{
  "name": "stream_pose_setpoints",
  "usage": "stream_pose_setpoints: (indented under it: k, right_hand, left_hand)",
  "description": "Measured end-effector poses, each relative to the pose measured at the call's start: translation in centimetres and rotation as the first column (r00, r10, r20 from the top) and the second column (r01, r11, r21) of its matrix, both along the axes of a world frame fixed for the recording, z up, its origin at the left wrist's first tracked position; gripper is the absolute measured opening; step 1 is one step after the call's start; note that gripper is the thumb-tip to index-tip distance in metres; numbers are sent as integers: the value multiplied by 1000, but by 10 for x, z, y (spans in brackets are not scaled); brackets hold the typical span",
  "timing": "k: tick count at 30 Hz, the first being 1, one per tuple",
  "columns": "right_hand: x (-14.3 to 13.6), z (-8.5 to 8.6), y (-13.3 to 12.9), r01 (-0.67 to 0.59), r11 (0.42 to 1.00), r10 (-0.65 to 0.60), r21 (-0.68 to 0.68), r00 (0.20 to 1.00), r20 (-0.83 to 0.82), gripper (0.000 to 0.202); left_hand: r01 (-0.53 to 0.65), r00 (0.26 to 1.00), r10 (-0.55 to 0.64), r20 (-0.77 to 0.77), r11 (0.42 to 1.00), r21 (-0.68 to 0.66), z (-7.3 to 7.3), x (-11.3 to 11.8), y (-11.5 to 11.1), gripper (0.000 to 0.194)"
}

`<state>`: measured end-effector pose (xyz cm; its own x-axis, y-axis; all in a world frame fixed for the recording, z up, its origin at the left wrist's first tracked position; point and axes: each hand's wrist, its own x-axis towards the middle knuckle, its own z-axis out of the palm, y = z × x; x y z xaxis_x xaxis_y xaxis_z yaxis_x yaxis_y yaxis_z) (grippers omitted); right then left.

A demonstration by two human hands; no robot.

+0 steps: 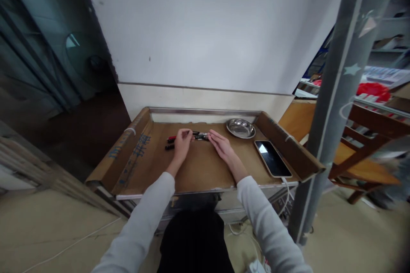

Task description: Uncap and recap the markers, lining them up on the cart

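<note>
Several pens lie close together, roughly sideways, on the cardboard-lined tabletop point(198, 170). My left hand point(182, 144) is bent over them, its thumb and fingertips pinched on a black pen point(196, 133). At the other end of the pens, my right hand point(223, 144) rests with its fingers stretched out, the tips at the end of a clear-and-black pen point(201, 137). A red pen point(171, 139) and a dark pen point(169, 147) stick out to the left of my left hand, which hides parts of them.
A round metal dish point(241, 128) stands at the back right. In front of it lies a phone point(273, 158) with a white cable point(287, 190). Raised cardboard flaps point(288, 143) border the sides. A grey post point(333, 94) and a wooden chair point(361, 136) are at right.
</note>
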<state>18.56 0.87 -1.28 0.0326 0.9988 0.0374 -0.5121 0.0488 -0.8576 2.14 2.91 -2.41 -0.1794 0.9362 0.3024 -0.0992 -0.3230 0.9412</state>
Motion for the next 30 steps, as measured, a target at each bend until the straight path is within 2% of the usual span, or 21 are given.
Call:
stream_pose_setpoints:
  k: [3,5,8,12,14,17,19,23,27,30]
  right_hand:
    - [6,-4,4,254,954,-277,161,950,146,32]
    - [8,-5,3,303,904,-383,301,887,258,32]
    - [8,-4,-3,164,878,-391,451,788,475,23]
    - [4,-4,-12,-170,851,-353,496,514,782,19]
    - [2,-4,-14,-279,823,-369,494,398,840,25]
    - [5,-7,-13,-339,785,-433,518,298,851,33]
    - [10,-9,-12,-314,784,-486,536,226,844,32]
    - [21,-13,-10,-212,824,-524,526,67,849,19]
    - [20,-13,-11,-234,850,-485,472,5,875,14]
    - [15,-9,-13,-232,861,-474,452,-43,880,15]
  left_hand:
    - [143,955,-145,-260,989,-28,-6,3,-5,14]
    - [226,869,-196,-455,974,12,-7,4,-10,10]
    - [295,725,-167,-668,952,82,-4,3,-16,9]
    - [240,594,14,-804,951,194,-5,-2,-15,12]
    - [211,580,62,-812,952,223,-8,-4,-11,15]
    - [203,591,85,-802,947,250,-11,-4,-9,19]
    - [223,592,69,-803,943,246,-11,-4,-9,21]
    - [245,601,27,-799,945,216,-9,-4,-11,22]
    - [297,623,-21,-782,931,211,-7,-3,-11,29]
    - [276,617,40,-786,924,264,-6,-1,-12,29]
